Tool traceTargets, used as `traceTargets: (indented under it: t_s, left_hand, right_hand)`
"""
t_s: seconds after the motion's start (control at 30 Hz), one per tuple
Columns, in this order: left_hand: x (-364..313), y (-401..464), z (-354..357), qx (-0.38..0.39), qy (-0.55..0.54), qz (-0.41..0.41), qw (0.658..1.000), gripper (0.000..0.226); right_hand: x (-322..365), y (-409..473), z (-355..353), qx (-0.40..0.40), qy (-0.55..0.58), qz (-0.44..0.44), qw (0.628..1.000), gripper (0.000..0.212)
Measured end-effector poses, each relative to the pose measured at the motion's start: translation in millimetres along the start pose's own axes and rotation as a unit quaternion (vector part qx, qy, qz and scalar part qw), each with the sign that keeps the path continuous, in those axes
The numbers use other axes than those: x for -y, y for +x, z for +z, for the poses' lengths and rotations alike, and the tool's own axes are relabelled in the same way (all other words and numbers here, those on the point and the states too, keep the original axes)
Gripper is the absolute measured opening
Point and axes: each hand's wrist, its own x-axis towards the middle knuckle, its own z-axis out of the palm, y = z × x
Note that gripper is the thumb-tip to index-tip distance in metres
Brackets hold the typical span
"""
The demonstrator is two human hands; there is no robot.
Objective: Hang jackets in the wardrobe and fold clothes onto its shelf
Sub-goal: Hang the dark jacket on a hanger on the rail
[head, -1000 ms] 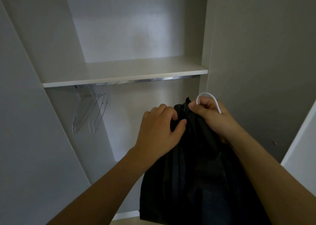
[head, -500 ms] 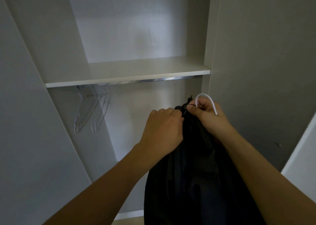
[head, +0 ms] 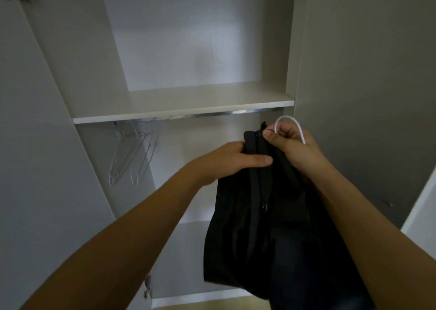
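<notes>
Below the shelf: one black jacket [head: 271,203] hangs from both hands, right of centre, under the shelf [head: 184,108].
Right hand [head: 292,149]: fingers curled round the white hanger hook [head: 291,127] and the collar top.
Left hand [head: 231,161]: thumb and fingers clasp the jacket's upper edge.
Rail [head: 212,114]: directly beneath the shelf.
Clear hangers [head: 134,156]: about three, left end of the rail; exact count unclear.

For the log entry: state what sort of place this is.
Probably a bedroom or dressing area, at an open built-in wardrobe: a pale flat shelf, a chrome hanging rail beneath it, and clear plastic hangers on that rail.
</notes>
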Motion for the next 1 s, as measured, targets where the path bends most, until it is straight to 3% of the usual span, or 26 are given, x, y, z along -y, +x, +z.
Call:
traceTargets:
  t_s: [0.1, 0.27, 0.37, 0.5, 0.6, 0.8, 0.9, 1.0]
  left_hand:
    - [0, 8, -3, -0.043, -0.008, 0.004, 0.999, 0.022]
    - [1, 8, -13, -0.235, -0.130, 0.065, 0.961, 0.006]
    - [-2, 7, -13, -0.275, -0.158, 0.076, 0.945, 0.008]
    - [-7, 10, -6, -0.327, -0.187, 0.085, 0.923, 0.013]
    - [-9, 11, -1, -0.349, -0.200, 0.073, 0.913, 0.025]
    - [-5, 8, 3, -0.371, -0.202, 0.065, 0.904, 0.032]
    - [2, 4, 5, -0.349, -0.200, 0.046, 0.914, 0.039]
    - [7, 1, 8, -0.364, -0.232, 0.035, 0.902, 0.041]
  right_hand:
    - [-6, 3, 0, -0.032, -0.004, -0.003, 0.999, 0.014]
    - [-31, -9, -7, -0.090, -0.095, 0.012, 0.991, 0.029]
    - [-37, -23, -2, -0.047, -0.118, 0.056, 0.990, 0.033]
    - [-29, -36, -1, 0.040, -0.115, 0.074, 0.990, 0.063]
    - [-24, -38, 2, 0.103, -0.130, 0.059, 0.984, 0.044]
    - [-36, -32, 5, 0.033, -0.177, -0.025, 0.983, 0.008]
    - [-42, -29, 3, 0.061, -0.225, -0.046, 0.971, 0.009]
    - [-46, -25, 3, 0.108, -0.285, -0.016, 0.952, 0.020]
